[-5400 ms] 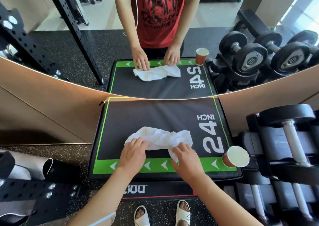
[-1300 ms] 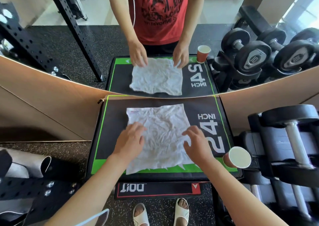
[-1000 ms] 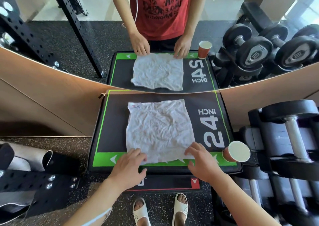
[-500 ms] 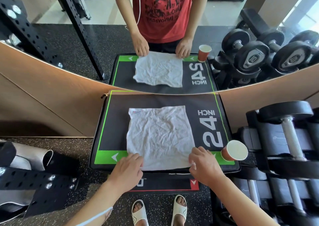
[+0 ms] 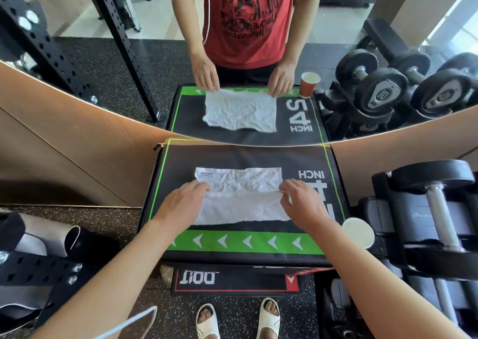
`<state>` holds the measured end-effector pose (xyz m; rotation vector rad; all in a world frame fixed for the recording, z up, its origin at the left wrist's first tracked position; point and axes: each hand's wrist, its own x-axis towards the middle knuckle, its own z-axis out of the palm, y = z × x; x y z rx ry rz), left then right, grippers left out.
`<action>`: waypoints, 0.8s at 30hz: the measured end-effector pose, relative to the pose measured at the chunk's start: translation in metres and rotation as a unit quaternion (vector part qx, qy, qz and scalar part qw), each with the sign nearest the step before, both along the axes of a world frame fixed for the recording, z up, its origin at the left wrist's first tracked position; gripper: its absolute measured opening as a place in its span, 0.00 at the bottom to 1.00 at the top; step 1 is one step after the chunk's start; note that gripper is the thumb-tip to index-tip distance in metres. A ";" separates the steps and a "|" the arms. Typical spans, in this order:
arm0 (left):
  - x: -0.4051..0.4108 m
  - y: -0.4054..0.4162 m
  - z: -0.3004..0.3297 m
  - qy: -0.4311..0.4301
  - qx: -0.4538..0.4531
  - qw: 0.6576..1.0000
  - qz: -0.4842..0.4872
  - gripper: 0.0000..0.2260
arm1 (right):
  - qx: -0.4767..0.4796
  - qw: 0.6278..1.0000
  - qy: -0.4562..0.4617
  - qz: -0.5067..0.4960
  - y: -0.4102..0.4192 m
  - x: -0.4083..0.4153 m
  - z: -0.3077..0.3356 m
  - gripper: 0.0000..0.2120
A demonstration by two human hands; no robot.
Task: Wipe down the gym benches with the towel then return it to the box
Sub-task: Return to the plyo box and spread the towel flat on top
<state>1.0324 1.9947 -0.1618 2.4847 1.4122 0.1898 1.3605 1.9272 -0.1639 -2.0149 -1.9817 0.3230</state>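
This is a gym. Round black dumbbells (image 5: 434, 183) with steel handles sit in a rack on the right. A wall mirror (image 5: 77, 61) ahead shows more dumbbells, marked 10. The floor (image 5: 232, 310) is black speckled rubber, the sort laid in weight rooms. A black upright (image 5: 124, 41) drilled with rows of holes, seen in the mirror, belongs to a lifting rack, and bolted perforated steel (image 5: 38, 274) shows at lower left. In the middle stands a padded plyo box (image 5: 245, 240), black and green with white arrows, printed "24 INCH".
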 end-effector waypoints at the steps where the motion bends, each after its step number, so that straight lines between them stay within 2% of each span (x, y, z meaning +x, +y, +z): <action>1: 0.002 0.013 0.000 0.009 0.000 1.000 0.003 0.15 | -0.004 1.000 -0.004 -0.001 0.013 0.001 -0.001 0.09; 8: 0.014 0.082 -0.015 0.038 -0.017 0.999 0.008 0.15 | -0.040 0.999 -0.007 -0.023 0.077 0.009 -0.017 0.11; 12: 0.021 0.102 -0.024 0.024 -0.055 0.997 0.055 0.11 | -0.064 0.996 0.011 -0.059 0.096 0.013 -0.030 0.11; 16: 0.024 0.101 -0.025 0.011 -0.020 0.993 0.113 0.11 | -0.008 0.997 -0.002 -0.080 0.095 0.010 -0.035 0.13; 18: 0.028 0.089 -0.025 0.044 0.035 0.996 0.075 0.13 | 0.009 0.998 -0.005 -0.057 0.085 0.001 -0.036 0.13; 20: 0.032 0.069 -0.030 0.046 0.045 0.998 0.006 0.13 | 0.005 1.000 0.001 -0.022 0.072 -0.013 -0.040 0.11; 22: 0.031 0.051 -0.040 0.054 0.014 0.998 -0.020 0.13 | -0.024 0.999 0.022 -0.005 0.057 -0.027 -0.047 0.13; 24: 0.024 0.040 -0.050 0.073 -0.030 0.997 0.008 0.16 | -0.051 0.998 0.027 0.008 0.042 -0.035 -0.056 0.17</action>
